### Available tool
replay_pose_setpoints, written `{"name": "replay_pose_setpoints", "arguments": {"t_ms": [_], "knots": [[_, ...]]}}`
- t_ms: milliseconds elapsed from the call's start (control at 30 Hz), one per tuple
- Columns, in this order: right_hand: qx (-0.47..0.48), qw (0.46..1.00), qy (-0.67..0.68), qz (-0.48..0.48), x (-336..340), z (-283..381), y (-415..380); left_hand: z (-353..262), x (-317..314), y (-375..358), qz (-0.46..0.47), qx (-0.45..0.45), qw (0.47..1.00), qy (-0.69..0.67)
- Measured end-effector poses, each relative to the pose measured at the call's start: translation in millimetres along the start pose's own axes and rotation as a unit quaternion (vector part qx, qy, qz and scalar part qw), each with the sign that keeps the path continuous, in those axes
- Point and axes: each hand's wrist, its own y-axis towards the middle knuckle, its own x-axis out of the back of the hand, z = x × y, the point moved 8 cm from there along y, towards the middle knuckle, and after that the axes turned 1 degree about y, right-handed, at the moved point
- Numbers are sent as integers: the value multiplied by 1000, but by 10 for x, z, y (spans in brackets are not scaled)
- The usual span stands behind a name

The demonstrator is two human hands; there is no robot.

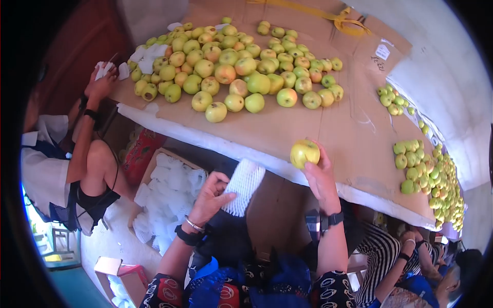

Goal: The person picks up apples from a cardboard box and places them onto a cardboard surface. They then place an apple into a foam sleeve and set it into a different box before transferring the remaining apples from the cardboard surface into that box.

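Note:
My left hand pinches a white foam net sleeve between thumb and fingers, in front of the table's near edge. To its right, my right hand is closed on a yellow-green apple, held up just over the edge of the cardboard-covered table. Sleeve and apple are apart. Beyond them a large heap of yellow-green apples, some blushed red, covers the table's middle and far left.
A box of white foam sleeves stands on the floor at left. One person's hands hold something white by the table's left end. More apples lie at right, where other people sit. A yellow strap lies at the back.

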Motion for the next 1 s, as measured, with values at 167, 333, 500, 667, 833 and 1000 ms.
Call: {"name": "replay_pose_setpoints", "arguments": {"t_ms": [167, 333, 500, 667, 833, 1000], "knots": [[8, 996, 86, 19, -21, 165, -518, -163, -194, -48, -14, -51, 998, 35], [-5, 975, 220, -10, 139, 186, -851, -106, -389, -97, -1, -38, 999, 4], [11, 949, 312, -39, 358, 27, -1080, 51, -489, -130, 8, -18, 999, -27], [-12, 974, 226, -10, 206, 61, -1153, 134, -555, -133, 33, 14, 999, -29], [3, 986, 164, -23, 235, -175, -1130, 272, -583, -155, 68, 46, 997, -7], [-104, 943, 310, 58, 21, -478, -1179, 353, -554, -134, 71, 50, 996, -30]]}}
